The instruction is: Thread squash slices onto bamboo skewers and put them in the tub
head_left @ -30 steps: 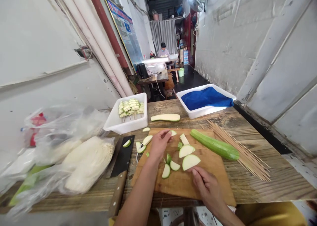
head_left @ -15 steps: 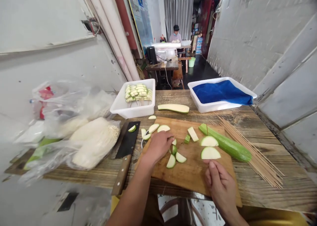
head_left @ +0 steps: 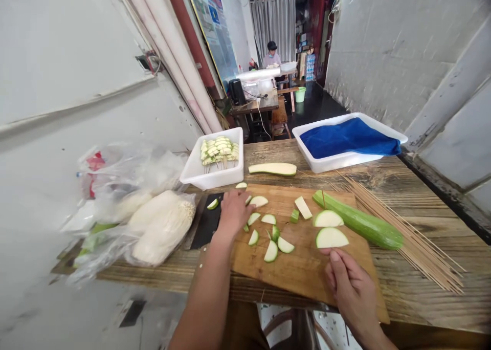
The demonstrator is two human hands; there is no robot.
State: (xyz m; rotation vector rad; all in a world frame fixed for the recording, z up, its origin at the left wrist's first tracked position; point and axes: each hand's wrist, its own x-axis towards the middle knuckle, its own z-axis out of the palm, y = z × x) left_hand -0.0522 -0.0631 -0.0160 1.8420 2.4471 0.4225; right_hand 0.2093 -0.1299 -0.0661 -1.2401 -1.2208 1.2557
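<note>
My right hand [head_left: 351, 281], at the right front of the wooden cutting board [head_left: 307, 273], is closed, thumb pressed on the fingers. From this pinch a thin skewer [head_left: 323, 200] runs away from me, carrying two half-moon zucchini slices [head_left: 332, 237]; its lower end is hidden in my fingers. My left hand [head_left: 235, 214] lies over the board's left edge, fingers extended among pale zucchini slices [head_left: 259, 201], with nothing visible in its grasp. Several loose zucchini slices [head_left: 285, 244] are spread across the board's middle. Beside the skewered slices lies a long green zucchini piece [head_left: 364, 224].
A cleaver [head_left: 207, 224] lies left of the board, partly behind my left arm. Bamboo skewers [head_left: 418, 242] fan out at right. Behind stand a white tub [head_left: 210, 180] of skewered slices and another tub [head_left: 341, 161] with blue cloth. Plastic bags [head_left: 161, 227] crowd the left. A person [head_left: 272, 57] sits far back.
My left hand has moved left, from the middle slices to the board's left edge, uncovering slices there. My right hand keeps its pinch on the skewer. The view has shifted slightly.
</note>
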